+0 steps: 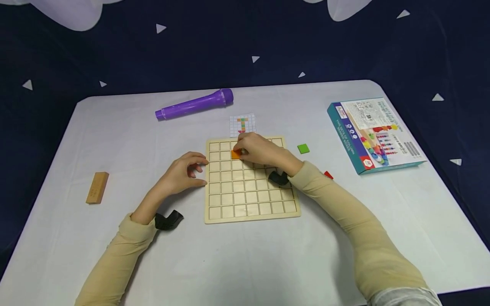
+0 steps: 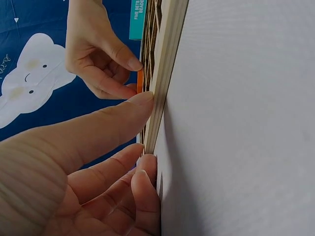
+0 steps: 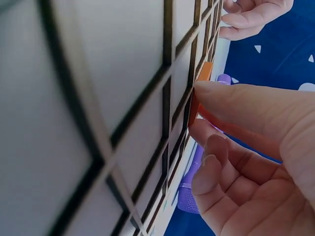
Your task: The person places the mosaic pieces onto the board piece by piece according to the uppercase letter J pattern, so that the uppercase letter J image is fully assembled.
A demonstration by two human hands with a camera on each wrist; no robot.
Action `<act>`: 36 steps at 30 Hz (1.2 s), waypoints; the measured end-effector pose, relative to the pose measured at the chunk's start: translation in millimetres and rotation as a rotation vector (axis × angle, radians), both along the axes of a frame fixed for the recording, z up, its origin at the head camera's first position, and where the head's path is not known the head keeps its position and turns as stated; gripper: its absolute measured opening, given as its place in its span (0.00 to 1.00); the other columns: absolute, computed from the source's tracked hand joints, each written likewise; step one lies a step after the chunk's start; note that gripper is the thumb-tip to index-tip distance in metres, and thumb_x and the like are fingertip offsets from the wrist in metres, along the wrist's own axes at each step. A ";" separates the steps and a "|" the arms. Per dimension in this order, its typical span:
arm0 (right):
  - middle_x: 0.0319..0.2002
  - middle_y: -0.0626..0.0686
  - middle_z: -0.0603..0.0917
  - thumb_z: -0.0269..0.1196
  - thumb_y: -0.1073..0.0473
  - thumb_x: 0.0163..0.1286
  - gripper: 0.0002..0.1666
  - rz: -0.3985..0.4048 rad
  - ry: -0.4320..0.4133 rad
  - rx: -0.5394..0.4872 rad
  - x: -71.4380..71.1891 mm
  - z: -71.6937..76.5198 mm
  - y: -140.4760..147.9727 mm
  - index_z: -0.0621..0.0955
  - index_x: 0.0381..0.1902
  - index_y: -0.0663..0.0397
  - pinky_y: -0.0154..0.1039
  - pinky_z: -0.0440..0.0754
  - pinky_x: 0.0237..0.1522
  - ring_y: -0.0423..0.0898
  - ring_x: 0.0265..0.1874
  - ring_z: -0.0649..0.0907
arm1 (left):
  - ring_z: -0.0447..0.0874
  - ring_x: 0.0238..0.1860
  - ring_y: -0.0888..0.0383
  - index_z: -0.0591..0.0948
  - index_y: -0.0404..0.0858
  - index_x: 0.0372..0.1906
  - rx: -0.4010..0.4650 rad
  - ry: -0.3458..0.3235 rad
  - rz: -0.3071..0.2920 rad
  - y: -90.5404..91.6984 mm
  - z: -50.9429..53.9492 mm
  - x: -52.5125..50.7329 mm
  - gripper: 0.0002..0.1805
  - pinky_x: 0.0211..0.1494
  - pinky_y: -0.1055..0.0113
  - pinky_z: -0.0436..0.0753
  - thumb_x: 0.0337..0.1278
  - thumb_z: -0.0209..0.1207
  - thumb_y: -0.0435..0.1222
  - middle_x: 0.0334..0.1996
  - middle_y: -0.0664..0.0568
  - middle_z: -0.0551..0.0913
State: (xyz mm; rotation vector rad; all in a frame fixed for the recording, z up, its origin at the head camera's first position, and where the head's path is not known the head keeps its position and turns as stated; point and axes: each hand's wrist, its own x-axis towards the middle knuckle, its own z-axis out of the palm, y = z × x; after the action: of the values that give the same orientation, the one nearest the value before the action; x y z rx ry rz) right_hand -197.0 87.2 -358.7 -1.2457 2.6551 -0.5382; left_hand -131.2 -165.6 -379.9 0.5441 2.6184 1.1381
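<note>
The right hand [image 1: 262,149] pinches an orange tile [image 1: 236,154] at the upper left of the grid board [image 1: 239,198] while the left hand [image 1: 180,173], fingers loosely parted, touches its left edge, and a crooked release could leave the tile tilted, not seated

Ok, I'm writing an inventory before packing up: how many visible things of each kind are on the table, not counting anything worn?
Board: 1
Pattern card: 1
Coloured pieces: 3 (orange piece, green piece, partly hidden red piece)
Box: 1
Microphone: 1
Wooden block: 1
Total: 8
</note>
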 end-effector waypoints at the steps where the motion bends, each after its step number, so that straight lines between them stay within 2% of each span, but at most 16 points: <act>1: 0.39 0.58 0.84 0.64 0.67 0.60 0.11 -0.003 -0.005 0.001 -0.1 0.2 -0.3 0.84 0.42 0.62 0.37 0.80 0.40 0.47 0.35 0.79 | 0.76 0.40 0.53 0.76 0.30 0.54 0.001 0.001 -0.001 0.0 -0.1 0.0 0.29 0.36 0.78 0.75 0.40 0.70 0.27 0.58 0.41 0.72; 13: 0.39 0.57 0.83 0.64 0.64 0.61 0.13 -0.022 -0.033 0.003 2.0 0.2 1.8 0.84 0.44 0.63 0.37 0.77 0.39 0.46 0.34 0.77 | 0.77 0.40 0.53 0.76 0.30 0.54 0.005 -0.006 -0.005 1.1 0.1 0.6 0.29 0.36 0.78 0.76 0.40 0.70 0.28 0.58 0.41 0.72; 17: 0.40 0.58 0.83 0.63 0.64 0.61 0.14 -0.027 -0.022 -0.028 5.5 4.3 6.9 0.83 0.45 0.64 0.38 0.78 0.41 0.47 0.34 0.78 | 0.77 0.40 0.53 0.76 0.30 0.54 0.004 -0.004 -0.005 0.8 0.2 0.6 0.29 0.36 0.78 0.76 0.40 0.69 0.28 0.58 0.41 0.72; 21: 0.40 0.59 0.83 0.63 0.67 0.60 0.14 -0.039 -0.004 -0.070 9.8 10.5 14.4 0.83 0.45 0.65 0.36 0.78 0.37 0.46 0.31 0.77 | 0.76 0.40 0.53 0.76 0.30 0.54 -0.005 -0.001 -0.002 -0.2 0.5 0.4 0.29 0.36 0.78 0.76 0.41 0.69 0.28 0.58 0.41 0.72; 28: 0.42 0.60 0.82 0.63 0.67 0.60 0.15 -0.129 -0.020 -0.097 18.0 18.2 39.3 0.82 0.46 0.66 0.36 0.75 0.33 0.45 0.28 0.75 | 0.76 0.41 0.53 0.76 0.31 0.54 0.001 -0.008 -0.004 -0.5 -0.6 0.5 0.29 0.36 0.78 0.76 0.41 0.69 0.28 0.59 0.41 0.72; 36: 0.41 0.61 0.83 0.63 0.67 0.60 0.16 -0.201 0.007 -0.113 20.8 15.2 76.0 0.82 0.47 0.66 0.37 0.74 0.31 0.46 0.28 0.76 | 0.76 0.42 0.53 0.76 0.30 0.54 0.014 -0.005 -0.008 -1.7 -2.0 0.0 0.29 0.36 0.79 0.75 0.41 0.69 0.28 0.59 0.41 0.71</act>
State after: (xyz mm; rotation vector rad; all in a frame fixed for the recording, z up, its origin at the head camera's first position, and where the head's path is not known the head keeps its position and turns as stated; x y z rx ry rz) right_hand -176.1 163.2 -343.5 -1.0131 2.8086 -0.7237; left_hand -131.2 -167.3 -381.9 0.5530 2.6036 1.1552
